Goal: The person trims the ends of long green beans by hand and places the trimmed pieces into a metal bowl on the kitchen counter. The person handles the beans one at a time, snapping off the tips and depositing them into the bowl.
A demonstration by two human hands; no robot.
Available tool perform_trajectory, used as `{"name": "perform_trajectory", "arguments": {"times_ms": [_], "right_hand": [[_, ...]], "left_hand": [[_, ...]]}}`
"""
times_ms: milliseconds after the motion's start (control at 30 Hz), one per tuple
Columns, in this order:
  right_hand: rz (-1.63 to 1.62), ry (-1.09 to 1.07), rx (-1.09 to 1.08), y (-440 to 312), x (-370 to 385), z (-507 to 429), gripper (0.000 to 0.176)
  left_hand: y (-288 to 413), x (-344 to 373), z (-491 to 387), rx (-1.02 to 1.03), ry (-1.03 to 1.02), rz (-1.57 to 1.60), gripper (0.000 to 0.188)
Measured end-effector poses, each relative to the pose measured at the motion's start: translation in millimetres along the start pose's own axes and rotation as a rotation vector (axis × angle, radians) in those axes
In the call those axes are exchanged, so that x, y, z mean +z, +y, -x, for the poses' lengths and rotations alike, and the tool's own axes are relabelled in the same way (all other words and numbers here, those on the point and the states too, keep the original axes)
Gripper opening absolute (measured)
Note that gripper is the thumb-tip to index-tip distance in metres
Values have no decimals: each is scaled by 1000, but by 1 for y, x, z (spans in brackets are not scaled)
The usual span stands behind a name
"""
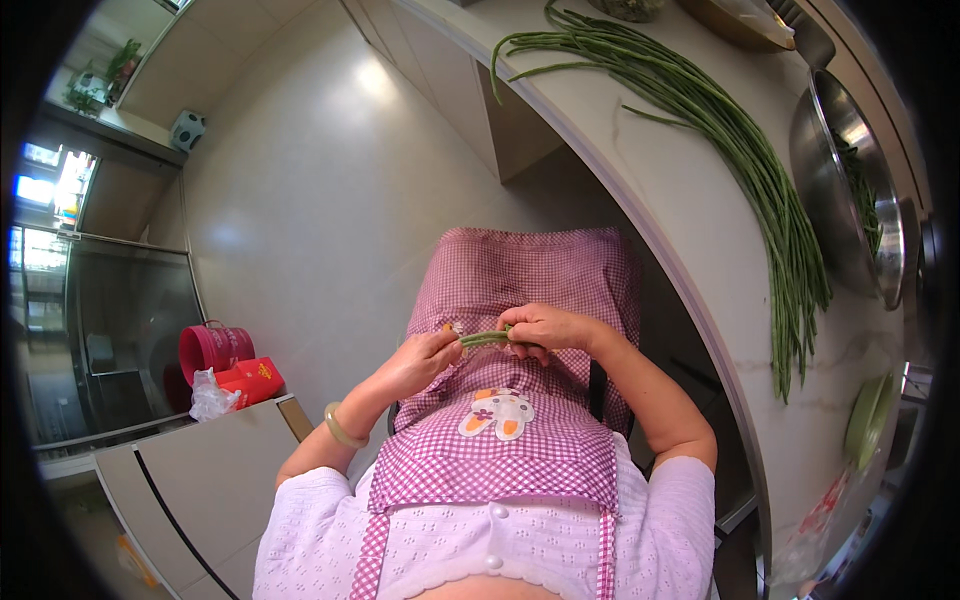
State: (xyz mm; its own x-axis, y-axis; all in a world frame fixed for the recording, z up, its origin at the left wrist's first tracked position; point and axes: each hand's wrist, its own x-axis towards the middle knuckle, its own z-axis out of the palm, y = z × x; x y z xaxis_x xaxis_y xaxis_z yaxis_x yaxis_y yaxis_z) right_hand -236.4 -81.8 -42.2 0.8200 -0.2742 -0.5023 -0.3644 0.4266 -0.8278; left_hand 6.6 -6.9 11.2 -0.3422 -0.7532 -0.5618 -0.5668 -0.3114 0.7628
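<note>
A short bunch of green long beans (484, 339) spans the gap between my two hands, above the lap of a pink checked apron (525, 270). My left hand (424, 360) pinches one end of it. At the other end, my right hand (544, 334) has its fingers curled around the bean pieces; how many it holds is partly hidden. On the counter to my right lies a large pile of whole long beans (739, 150). Beside that pile, a stainless steel bowl (817, 165) appears tilted in this view and contains cut green pieces (862, 187).
The counter's curved front edge (645, 217) runs close by my right arm. A green dish (870, 420) and a plastic bag with red print (817, 517) are farther along it. On the left, a pink bucket (217, 349) and a red bag (255, 381) rest near a cabinet (210, 480).
</note>
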Motion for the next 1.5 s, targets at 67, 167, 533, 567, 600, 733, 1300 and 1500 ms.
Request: {"name": "perform_trajectory", "arguments": {"times_ms": [67,167,533,567,600,733,1300,1500], "right_hand": [[84,-29,-7,1,2,1,22],[498,285,-91,2,16,2,22],[131,674,-245,67,-29,-24,23],[-63,483,-290,45,-23,-23,24],[-45,388,-249,31,-12,-21,24],[222,171,-116,-8,16,-9,25],[655,1057,-51,85,-31,-59,21],[172,588,-112,42,-39,-18,19]], "left_hand": [[4,0,-3,42,15,-67,29],[9,2,-8,53,47,-153,27],[2,24,-16,38,3,-143,28],[5,23,-22,72,-1,-167,28],[8,25,-24,99,-3,-187,27],[8,22,-34,181,56,-225,26],[11,36,-22,138,141,-248,27],[-9,33,-14,156,33,-221,27]]}}
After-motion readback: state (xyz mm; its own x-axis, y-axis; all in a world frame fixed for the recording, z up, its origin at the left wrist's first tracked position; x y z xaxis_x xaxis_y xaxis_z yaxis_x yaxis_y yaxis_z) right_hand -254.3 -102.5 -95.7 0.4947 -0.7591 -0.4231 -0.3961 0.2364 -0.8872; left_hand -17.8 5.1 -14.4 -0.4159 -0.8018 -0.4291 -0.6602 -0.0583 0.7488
